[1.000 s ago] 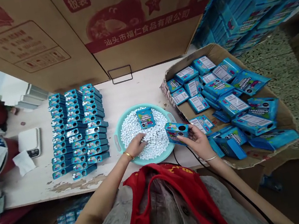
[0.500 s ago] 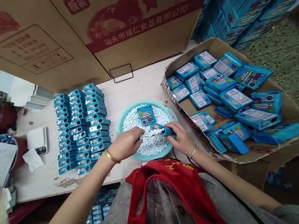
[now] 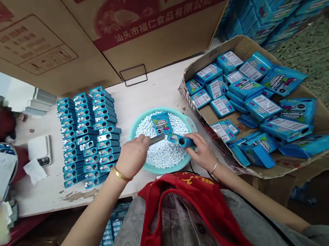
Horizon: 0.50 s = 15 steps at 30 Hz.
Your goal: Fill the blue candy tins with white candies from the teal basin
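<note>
Blue tin [image 3: 180,140], long axis: lies roughly level across the view, running left to right and tilted slightly, with its left end pointing toward the grey strip and a dark round opening near that end.
Blue tin, place: held in the air over the near right rim of the basin, between the two hands.
Blue tin, surface: glossy printed blue, small and box-shaped with rounded edges.
Right hand [image 3: 200,152], fingers [image 3: 190,137]: closed around the tin's right end, gripping it.
Left hand [image 3: 133,157], fingers [image 3: 144,140]: curled and pinching the end of a narrow grey strip [image 3: 157,139], which may be metal and points right toward the tin, just apart from it.
Basin [image 3: 192,124]: pale turquoise plastic, round, with side handles, on the table, filled with small white candies [image 3: 163,153].
In the basin: a blue candy packet [image 3: 162,123] rests upright-looking on the candies at the far side.
Left of the basin: rows of blue tins [image 3: 87,132] lie on the worn pale table [image 3: 146,92].
Right of the basin: a cardboard box [image 3: 249,43] holds loose blue packets [image 3: 256,66].
</note>
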Motion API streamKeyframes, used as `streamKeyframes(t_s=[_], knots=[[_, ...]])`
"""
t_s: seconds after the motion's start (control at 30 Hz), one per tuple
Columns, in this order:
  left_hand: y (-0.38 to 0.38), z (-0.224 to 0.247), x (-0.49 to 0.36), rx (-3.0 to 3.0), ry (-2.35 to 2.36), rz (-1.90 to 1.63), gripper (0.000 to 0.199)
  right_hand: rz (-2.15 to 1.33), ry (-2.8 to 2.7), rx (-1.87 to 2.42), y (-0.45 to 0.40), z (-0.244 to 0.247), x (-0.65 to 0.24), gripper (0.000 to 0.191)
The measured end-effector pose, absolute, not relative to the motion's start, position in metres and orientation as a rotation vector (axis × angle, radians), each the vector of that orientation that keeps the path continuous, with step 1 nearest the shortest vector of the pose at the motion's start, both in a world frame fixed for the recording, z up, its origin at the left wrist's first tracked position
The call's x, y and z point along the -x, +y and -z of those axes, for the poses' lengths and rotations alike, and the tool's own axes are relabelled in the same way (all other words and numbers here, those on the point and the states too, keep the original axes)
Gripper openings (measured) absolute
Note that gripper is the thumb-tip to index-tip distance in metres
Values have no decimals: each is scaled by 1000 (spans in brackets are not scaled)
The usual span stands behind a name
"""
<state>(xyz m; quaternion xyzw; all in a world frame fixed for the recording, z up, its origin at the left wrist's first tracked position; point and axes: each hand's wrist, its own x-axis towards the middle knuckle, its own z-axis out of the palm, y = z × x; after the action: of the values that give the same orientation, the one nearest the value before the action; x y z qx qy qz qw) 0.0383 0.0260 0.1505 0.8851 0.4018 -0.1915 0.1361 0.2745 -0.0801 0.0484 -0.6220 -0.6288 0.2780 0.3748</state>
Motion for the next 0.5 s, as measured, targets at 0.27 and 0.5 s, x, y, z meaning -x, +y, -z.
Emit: streamKeyframes(t_s=[0.27,0.5], knots=[[2,2,-45,-2140,1096,440,27,-666,-1397,1710,-80,-53,-294,33],[-2,18,-72,-2051,953,229,36,-749,-1196,1747,-87,-40,-296,43]])
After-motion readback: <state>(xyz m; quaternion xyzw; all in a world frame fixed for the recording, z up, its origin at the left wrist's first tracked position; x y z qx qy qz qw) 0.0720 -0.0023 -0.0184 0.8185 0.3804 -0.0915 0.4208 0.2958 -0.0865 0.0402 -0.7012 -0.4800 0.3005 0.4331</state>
